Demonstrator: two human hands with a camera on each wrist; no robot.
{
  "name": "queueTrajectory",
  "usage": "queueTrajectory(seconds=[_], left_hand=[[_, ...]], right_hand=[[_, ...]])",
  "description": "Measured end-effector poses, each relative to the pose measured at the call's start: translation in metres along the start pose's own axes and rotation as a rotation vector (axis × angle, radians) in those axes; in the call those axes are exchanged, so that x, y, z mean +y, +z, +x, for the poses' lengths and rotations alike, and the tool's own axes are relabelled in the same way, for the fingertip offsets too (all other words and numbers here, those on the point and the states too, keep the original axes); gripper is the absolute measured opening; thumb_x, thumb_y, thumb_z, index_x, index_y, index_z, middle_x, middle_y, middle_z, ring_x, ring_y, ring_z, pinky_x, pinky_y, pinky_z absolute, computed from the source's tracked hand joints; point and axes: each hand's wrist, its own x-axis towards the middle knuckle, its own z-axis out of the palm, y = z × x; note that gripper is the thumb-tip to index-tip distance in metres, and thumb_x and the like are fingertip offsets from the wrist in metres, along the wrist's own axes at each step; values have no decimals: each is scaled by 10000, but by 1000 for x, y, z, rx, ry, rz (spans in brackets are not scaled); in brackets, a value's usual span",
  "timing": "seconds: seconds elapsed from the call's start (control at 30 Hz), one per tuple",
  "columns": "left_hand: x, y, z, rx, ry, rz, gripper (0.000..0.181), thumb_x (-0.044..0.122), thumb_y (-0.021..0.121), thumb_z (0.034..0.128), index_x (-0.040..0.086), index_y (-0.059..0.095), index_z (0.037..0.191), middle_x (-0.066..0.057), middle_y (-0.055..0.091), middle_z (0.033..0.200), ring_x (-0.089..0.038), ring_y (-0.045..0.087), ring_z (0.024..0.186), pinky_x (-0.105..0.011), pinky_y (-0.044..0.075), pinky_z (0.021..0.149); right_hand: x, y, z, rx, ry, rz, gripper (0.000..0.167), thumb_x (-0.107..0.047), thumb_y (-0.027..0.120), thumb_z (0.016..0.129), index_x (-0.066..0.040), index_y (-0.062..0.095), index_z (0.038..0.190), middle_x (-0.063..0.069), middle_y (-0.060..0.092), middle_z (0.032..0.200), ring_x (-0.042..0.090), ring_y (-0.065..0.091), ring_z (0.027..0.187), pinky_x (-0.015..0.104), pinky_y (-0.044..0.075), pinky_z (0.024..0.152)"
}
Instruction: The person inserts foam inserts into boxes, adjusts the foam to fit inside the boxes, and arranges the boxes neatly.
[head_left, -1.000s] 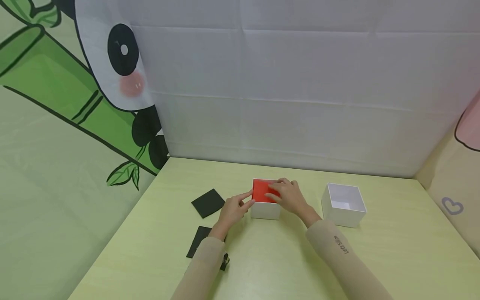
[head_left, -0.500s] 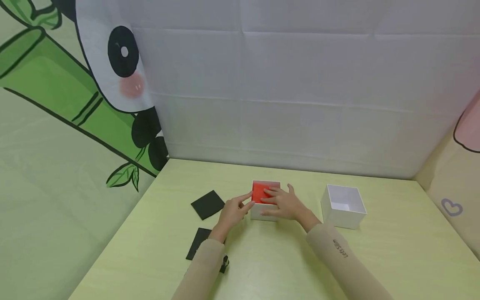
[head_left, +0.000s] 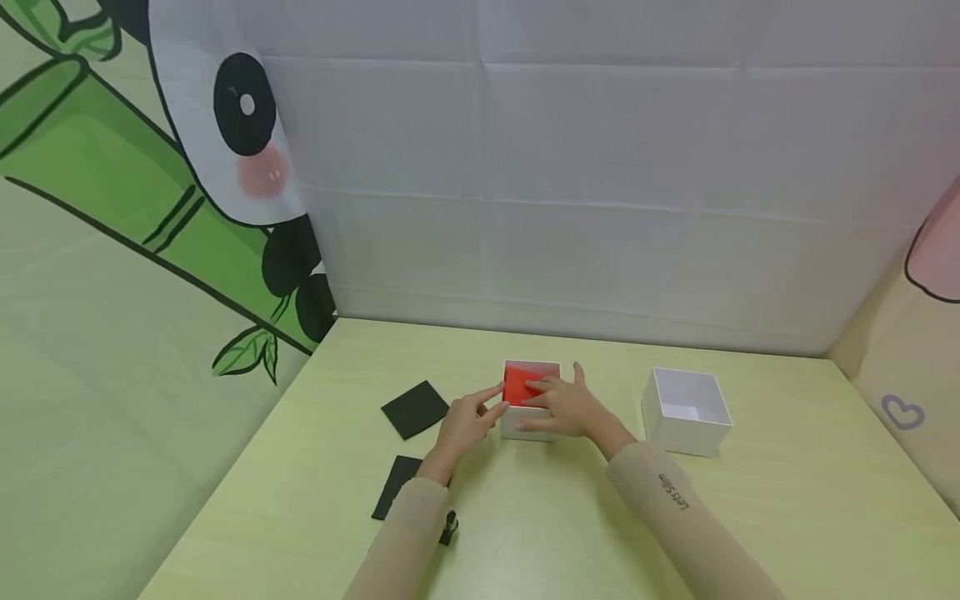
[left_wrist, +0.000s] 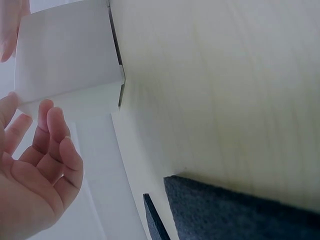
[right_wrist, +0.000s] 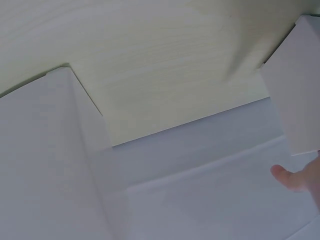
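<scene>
A small white box (head_left: 528,423) stands near the middle of the table with a flat red piece (head_left: 517,386) inside its opening. My right hand (head_left: 566,407) lies over the box's right side, fingers spread, with the fingertips against the red piece. At the left edge, the thumb and index finger of my left hand (head_left: 465,423) touch the box (left_wrist: 67,52). The left wrist view shows that hand's other fingers loosely bent beside the box wall. Only a thumb of the right hand (right_wrist: 300,180) shows in the right wrist view, near the box (right_wrist: 295,90).
A second white box (head_left: 686,425), open at the top, stands to the right. Two dark squares, a farther one (head_left: 416,409) and a nearer one (head_left: 395,485), lie at left. A small dark item (head_left: 449,527) is partly hidden by the left sleeve. A hanging cloth (head_left: 585,208) backs the table.
My right hand has shifted slightly left and towards me, its fingers spreading over the red piece. The red piece now leaves the box's back right part uncovered. My left hand stays in place.
</scene>
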Motion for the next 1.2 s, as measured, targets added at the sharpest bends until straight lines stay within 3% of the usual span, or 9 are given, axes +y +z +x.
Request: queueTrajectory(seconds=[0.37, 0.5, 0.8, 1.2], left_hand=[[1, -2, -1, 20, 30, 7, 445, 335, 577, 865, 165, 525, 1273, -50, 567, 669, -109, 449, 513, -239, 345, 438], [1, -2, -1, 33, 34, 4, 440, 330, 583, 863, 161, 532, 1266, -6, 552, 678, -107, 461, 545, -238, 360, 452], [4, -1, -3, 126, 101, 21, 373, 225, 615, 852, 98, 584, 1202, -2, 555, 757, -118, 464, 592, -239, 405, 527], [13, -4, -19, 220, 77, -31, 258, 214, 610, 854, 98, 646, 1081, -11, 582, 791, -122, 487, 605, -252, 411, 548]], right_hand=[[4, 5, -5, 114, 2, 104, 530, -505, 540, 823, -121, 602, 1184, 78, 524, 1238, 265, 374, 1197, 619, 152, 935], [5, 2, -7, 160, -17, 115, 482, -449, 567, 829, -99, 617, 1156, 98, 520, 1236, 284, 393, 1182, 563, 258, 916], [11, 1, -15, 313, -50, 200, 405, -329, 641, 809, -61, 633, 1113, 131, 524, 1199, 300, 467, 1066, 467, 359, 858], [21, -7, -39, 424, -10, 310, 378, -238, 650, 814, -17, 613, 1119, 179, 537, 1148, 320, 463, 1079, 486, 360, 883]])
